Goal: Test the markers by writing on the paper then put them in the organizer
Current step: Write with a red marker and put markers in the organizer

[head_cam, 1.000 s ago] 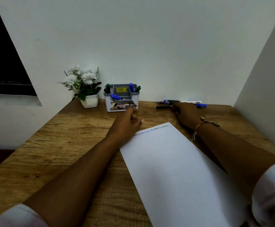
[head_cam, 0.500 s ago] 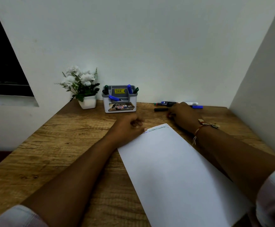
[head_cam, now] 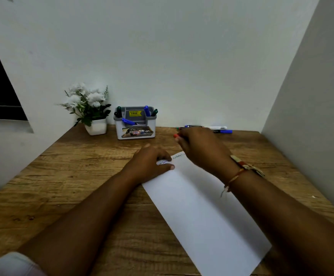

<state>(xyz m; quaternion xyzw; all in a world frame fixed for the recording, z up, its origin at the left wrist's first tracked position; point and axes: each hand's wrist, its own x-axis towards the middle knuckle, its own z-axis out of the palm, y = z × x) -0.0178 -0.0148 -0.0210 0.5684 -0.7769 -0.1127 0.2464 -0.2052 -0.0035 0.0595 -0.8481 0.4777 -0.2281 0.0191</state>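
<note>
On the wooden desk (head_cam: pixel 82 176), the right hand (head_cam: pixel 202 148) has lifted from the marker pile (head_cam: pixel 220 129) at one o'clock, its fingers now curled round a red-tipped marker (head_cam: pixel 175 135) just beyond the paper (head_cam: pixel 202 206). The left hand (head_cam: pixel 150 166) lies relaxed on the paper's corner. Testing likely comes next, and the organizer (head_cam: pixel 135 126) waits at eleven o'clock.

Bare desk (head_cam: pixel 72 186) left; organizer (head_cam: pixel 135 124), plant (head_cam: pixel 88 108) block back (against wall).
</note>
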